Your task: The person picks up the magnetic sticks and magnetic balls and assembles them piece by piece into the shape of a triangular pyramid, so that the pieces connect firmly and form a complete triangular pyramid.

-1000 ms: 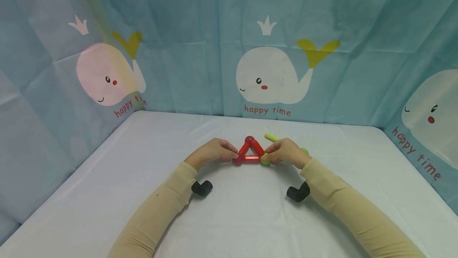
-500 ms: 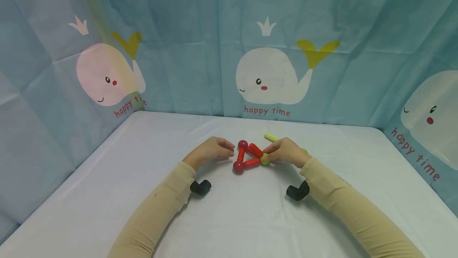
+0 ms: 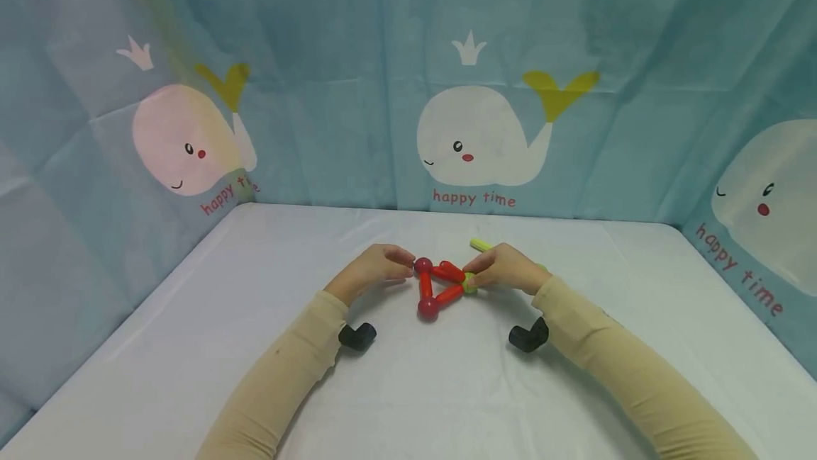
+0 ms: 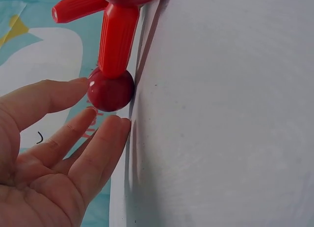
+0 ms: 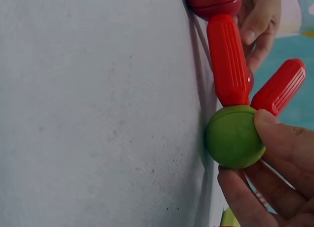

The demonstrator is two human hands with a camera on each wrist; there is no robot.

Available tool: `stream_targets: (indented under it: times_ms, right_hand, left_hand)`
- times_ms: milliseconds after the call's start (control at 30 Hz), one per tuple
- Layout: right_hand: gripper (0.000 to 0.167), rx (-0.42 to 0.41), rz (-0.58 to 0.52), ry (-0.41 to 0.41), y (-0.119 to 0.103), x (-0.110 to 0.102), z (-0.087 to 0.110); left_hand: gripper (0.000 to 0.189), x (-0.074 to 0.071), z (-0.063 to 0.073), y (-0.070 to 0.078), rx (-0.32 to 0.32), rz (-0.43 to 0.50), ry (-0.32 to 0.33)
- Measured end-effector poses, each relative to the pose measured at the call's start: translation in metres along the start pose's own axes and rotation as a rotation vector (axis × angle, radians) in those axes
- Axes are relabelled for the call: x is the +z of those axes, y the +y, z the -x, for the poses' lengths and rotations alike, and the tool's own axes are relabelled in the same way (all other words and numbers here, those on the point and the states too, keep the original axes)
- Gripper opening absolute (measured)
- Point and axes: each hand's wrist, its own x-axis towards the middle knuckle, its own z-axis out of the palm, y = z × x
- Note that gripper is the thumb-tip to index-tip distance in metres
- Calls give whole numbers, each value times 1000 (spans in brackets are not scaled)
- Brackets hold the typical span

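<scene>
In the head view, two dark red balls, the far-left ball (image 3: 423, 266) and the near ball (image 3: 428, 308), are joined by a red rod (image 3: 425, 286). Another red rod (image 3: 449, 295) links the near ball to a green ball (image 5: 235, 137). A further red rod (image 5: 280, 86) slants from the green ball, its outer end free in the right wrist view. My right hand (image 3: 507, 268) pinches the green ball between thumb and fingers. My left hand (image 3: 376, 270) is beside the far-left ball, fingers loosely extended, thumb tip at its surface; contact is unclear.
A yellow-green rod (image 3: 481, 244) lies behind my right hand, partly hidden by it. Black angled pieces (image 3: 357, 337) show at both wrists. A blue whale-print curtain (image 3: 357, 141) stands behind and beside the white-covered table (image 3: 408, 389).
My left hand has let go of a red ball. The frame of balls and rods has turned about the green ball, its near ball toward me, its far ball leftward to my left fingertips.
</scene>
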Motion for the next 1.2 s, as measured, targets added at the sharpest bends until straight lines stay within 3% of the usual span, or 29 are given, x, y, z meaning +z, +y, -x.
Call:
stream_targets:
  times_ms: [333, 667, 800, 1067, 1200]
  right_hand:
    - [32, -23, -4, -36, 2, -1, -3]
    - [33, -7, -44, -10, 2, 1, -8]
    - [33, 2, -58, 6, 1, 2, -8]
    - [33, 20, -45, 45, 0, 2, -14]
    - [32, 22, -20, 66, 0, 0, -18]
  left_hand:
    - [31, 5, 0, -1, -33, -4, 12]
    - [19, 4, -1, 0, -34, -80, 60]
    - [23, 4, -2, -1, -21, -48, 50]
    - [27, 5, -3, -2, 5, -96, 53]
    - [25, 5, -4, -1, -13, -110, 61]
